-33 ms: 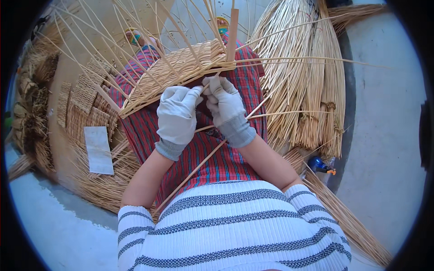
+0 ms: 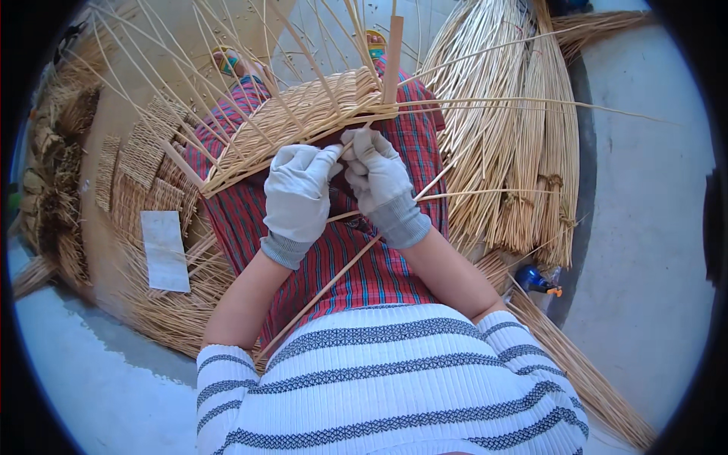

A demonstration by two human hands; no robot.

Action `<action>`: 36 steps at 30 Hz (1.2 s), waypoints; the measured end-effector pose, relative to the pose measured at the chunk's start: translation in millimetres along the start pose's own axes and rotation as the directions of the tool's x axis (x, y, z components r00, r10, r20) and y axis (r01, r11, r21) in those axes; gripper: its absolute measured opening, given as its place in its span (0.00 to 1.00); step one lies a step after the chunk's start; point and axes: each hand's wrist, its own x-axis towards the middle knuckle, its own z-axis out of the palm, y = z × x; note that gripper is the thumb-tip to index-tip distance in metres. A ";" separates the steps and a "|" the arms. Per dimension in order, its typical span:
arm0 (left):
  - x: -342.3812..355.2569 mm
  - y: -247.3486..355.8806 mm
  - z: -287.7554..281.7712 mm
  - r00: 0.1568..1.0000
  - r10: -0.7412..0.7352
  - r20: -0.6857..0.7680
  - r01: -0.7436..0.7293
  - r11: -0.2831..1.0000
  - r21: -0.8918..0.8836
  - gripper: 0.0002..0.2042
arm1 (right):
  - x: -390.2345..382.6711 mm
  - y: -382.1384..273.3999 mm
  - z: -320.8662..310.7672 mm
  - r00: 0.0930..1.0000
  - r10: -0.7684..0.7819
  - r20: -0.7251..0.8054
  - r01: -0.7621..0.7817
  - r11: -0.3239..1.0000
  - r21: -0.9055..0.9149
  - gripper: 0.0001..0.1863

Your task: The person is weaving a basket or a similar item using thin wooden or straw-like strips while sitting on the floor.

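A partly woven wicker basket (image 2: 303, 106) rests on my lap over a red checked cloth (image 2: 334, 280), its long loose stakes fanning outward. A flat wooden stick (image 2: 392, 61) stands up at its right corner, and another flat stick (image 2: 182, 164) juts from the left corner. My left hand (image 2: 299, 189), in a pale grey glove, is closed with thumb and fingers pinching a thin wicker strand (image 2: 346, 149). Beside it my right hand (image 2: 375, 171), gloved alike, pinches the same strand just below the near rim. The strand is mostly hidden by the fingers.
Bundles of long wicker rods (image 2: 493, 129) lie to the right. Woven panels (image 2: 148, 155) and a white sheet (image 2: 164, 250) lie at left, with more loose rods (image 2: 171, 322) nearby. A blue bottle (image 2: 533, 279) with an orange tip is near my right elbow. A long rod (image 2: 326, 288) crosses my lap.
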 end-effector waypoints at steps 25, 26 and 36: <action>33.5 -21.8 6.2 0.992 0.107 -0.060 -0.095 0.979 0.182 0.29 | 7.9 -19.4 -34.0 0.957 -0.223 0.185 0.269 0.920 -0.284 0.15; 34.3 -23.6 5.3 0.993 0.103 -0.059 -0.091 0.978 0.187 0.29 | 13.3 -21.5 -40.9 0.945 -0.217 0.245 0.283 0.918 -0.278 0.15; 38.2 -25.4 4.6 0.998 0.020 -0.062 -0.019 1.000 0.014 0.24 | 27.7 -50.9 -30.1 0.952 -0.213 0.220 0.297 0.815 -0.497 0.12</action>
